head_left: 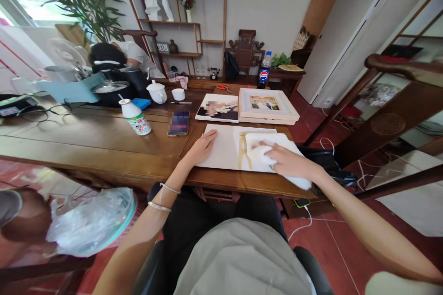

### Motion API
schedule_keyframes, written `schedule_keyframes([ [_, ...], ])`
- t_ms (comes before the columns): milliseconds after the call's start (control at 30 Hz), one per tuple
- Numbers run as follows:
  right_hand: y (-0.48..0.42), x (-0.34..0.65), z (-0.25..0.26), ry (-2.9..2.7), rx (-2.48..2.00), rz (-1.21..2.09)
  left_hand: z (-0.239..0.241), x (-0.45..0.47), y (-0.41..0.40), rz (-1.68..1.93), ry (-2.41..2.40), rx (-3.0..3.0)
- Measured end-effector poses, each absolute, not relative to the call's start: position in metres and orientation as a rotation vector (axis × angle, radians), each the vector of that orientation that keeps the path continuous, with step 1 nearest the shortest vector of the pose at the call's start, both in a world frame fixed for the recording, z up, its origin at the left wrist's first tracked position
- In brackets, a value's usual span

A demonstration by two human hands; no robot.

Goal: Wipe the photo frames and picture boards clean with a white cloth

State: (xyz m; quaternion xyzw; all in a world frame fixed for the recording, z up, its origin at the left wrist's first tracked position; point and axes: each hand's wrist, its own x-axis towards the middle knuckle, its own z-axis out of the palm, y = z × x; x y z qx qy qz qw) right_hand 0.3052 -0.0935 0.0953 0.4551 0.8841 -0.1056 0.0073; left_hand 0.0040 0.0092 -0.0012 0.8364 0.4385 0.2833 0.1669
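A flat white panel (224,147) lies at the table's front edge. A yellowish-tan strip with a split, two-legged shape (244,150) is on its surface; whether it is a stain or a separate piece I cannot tell. My left hand (204,148) rests on the panel's left end, fingers stretched out and nothing held. On the right, a fluffy white cloth (290,145) covers much of the panel and hangs past the table edge. My right hand (289,162) grips this cloth and presses it down, with some fingers sunk in its folds.
Behind the panel lie a photo print (218,108) and a white picture frame (270,105). Nearby are a phone (179,123), a white drink bottle (136,117), a lidded white teapot (157,92), orange-handled pliers (224,87) and a cola bottle (265,70). Someone sits across the table.
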Motion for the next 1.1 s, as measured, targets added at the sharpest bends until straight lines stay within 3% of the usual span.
schedule_keyframes([
  [300,-0.007,0.301,0.081,2.729,1.747,-0.150,0.001,0.004,0.008,0.782,1.254,2.374],
  [700,-0.159,0.289,0.100,2.720,1.450,-0.392,-0.002,0.004,0.009,0.820,1.253,2.390],
  [1100,-0.005,0.301,0.081,2.813,1.750,-0.251,-0.002,0.003,0.009,0.812,1.251,2.384],
])
